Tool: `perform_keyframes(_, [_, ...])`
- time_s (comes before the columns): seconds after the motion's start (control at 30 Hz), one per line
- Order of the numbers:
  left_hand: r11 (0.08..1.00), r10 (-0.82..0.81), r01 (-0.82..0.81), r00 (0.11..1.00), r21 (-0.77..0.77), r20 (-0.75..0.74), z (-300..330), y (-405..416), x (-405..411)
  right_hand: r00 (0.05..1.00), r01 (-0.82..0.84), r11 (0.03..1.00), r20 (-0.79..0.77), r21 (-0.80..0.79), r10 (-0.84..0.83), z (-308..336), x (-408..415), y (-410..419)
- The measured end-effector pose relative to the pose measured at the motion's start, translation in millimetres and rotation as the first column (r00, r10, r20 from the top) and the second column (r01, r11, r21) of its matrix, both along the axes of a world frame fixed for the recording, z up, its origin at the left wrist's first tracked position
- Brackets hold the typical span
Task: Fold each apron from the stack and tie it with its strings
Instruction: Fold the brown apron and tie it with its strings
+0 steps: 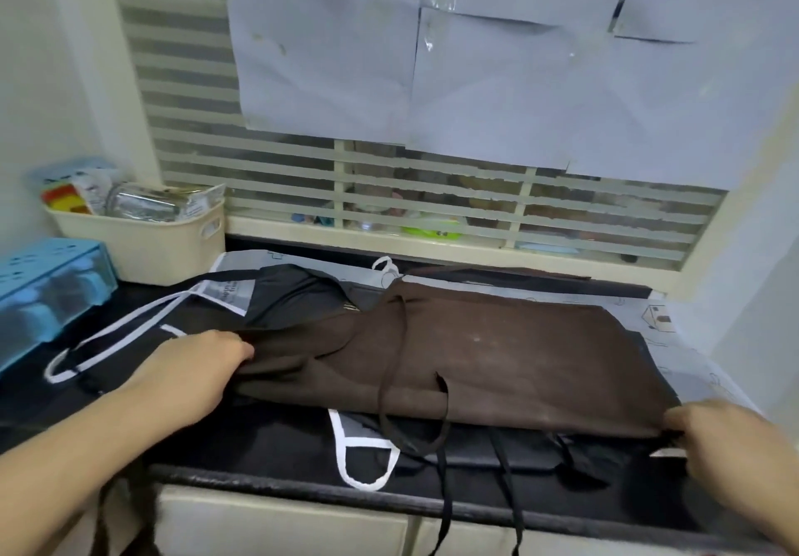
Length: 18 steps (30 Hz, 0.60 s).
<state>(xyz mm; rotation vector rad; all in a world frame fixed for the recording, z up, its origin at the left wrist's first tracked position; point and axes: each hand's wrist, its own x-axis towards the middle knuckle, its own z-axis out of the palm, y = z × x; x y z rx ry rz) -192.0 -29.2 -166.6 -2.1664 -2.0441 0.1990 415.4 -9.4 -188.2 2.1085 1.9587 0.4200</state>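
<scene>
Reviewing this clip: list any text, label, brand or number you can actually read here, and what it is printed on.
Nothing in this frame can be read for certain.
Grey panel with white trim on an apron under the brown apron: small dark print, too blurred to read.
Packets in the cream basket: printed marks, too blurred to read.
Blue box: dots only, no legible words.
Paper sheets on the window: no print visible.

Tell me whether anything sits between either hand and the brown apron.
Nothing visible does. The left hand already grips the brown apron at its left end, and the right hand pinches its near right corner. The apron's own strings lie loose across it.
</scene>
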Motion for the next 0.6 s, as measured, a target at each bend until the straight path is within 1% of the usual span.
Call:
perform_keyframes(0.03, [0.999,0.025,-0.022,0.997,-0.043,0.069,1.5,-2.0,-1.8,1.0,0.025,0.999,-0.011,-0.025,-0.026,-1.6,-0.9,-0.8])
perform_keyframes(0.1, [0.976,0.096,-0.045,0.966,-0.211,0.239,11.0,-5.7,-5.0,0.996,0.086,0.995,-0.003,-0.057,-0.087,-1.8,-6.0,-1.3])
perform_keyframes(0.17, [0.91,0.21,-0.038,0.901,-0.413,0.381,27.4,-9.2,-4.8,0.997,0.082,0.995,0.014,-0.051,-0.081,4.1,-21.8,-2.6])
perform_keyframes(0.2, [0.894,0.245,-0.028,0.865,-0.446,0.437,32.8,-9.5,-4.1,0.998,0.06,0.998,-0.014,-0.025,-0.06,10.1,-36.8,-4.6])
perform_keyframes(0.23, [0.912,0.248,-0.031,0.835,-0.408,0.491,34.9,-8.5,-1.2,0.998,0.02,1.0,-0.054,0.008,-0.02,16.2,-54.4,-6.8])
perform_keyframes(0.27, [0.948,0.224,-0.055,0.818,-0.315,0.529,33.8,-5.6,3.3,0.992,-0.043,0.998,-0.117,0.042,0.048,21.0,-73.0,-7.8])
perform_keyframes(0.3, [0.975,0.183,-0.083,0.82,-0.205,0.542,31.4,-2.9,9.9,0.971,-0.101,0.992,-0.208,0.076,0.115,24.8,-93.2,-8.0])
perform_keyframes(0.33, [0.988,0.141,-0.08,0.827,-0.135,0.544,26.5,1.5,18.6,0.937,-0.141,0.984,-0.305,0.107,0.168,27.6,-111.2,-5.8])
perform_keyframes(0.37, [0.989,0.119,-0.055,0.836,-0.134,0.536,22.3,1.7,27.7,0.892,-0.179,0.975,-0.396,0.133,0.218,27.6,-127.9,-2.7])
perform_keyframes(0.43, [0.975,0.112,0.006,0.846,-0.22,0.521,12.5,3.6,40.8,0.805,-0.256,0.955,-0.514,0.15,0.297,22.1,-151.8,6.1])
perform_keyframes(0.5, [0.969,0.149,-0.017,0.838,-0.248,0.525,7.9,6.1,36.4,0.776,-0.302,0.945,-0.544,0.124,0.319,5.3,-164.6,11.8])
perform_keyframes(0.53, [0.964,0.189,-0.048,0.816,-0.262,0.546,7.8,7.9,28.4,0.774,-0.316,0.938,-0.534,0.139,0.34,-5.4,-166.2,12.6])
perform_keyframes(0.6, [0.936,0.289,-0.105,0.774,-0.335,0.564,9.9,9.4,8.0,0.758,-0.324,0.916,-0.515,0.235,0.4,-25.6,-164.6,10.1])
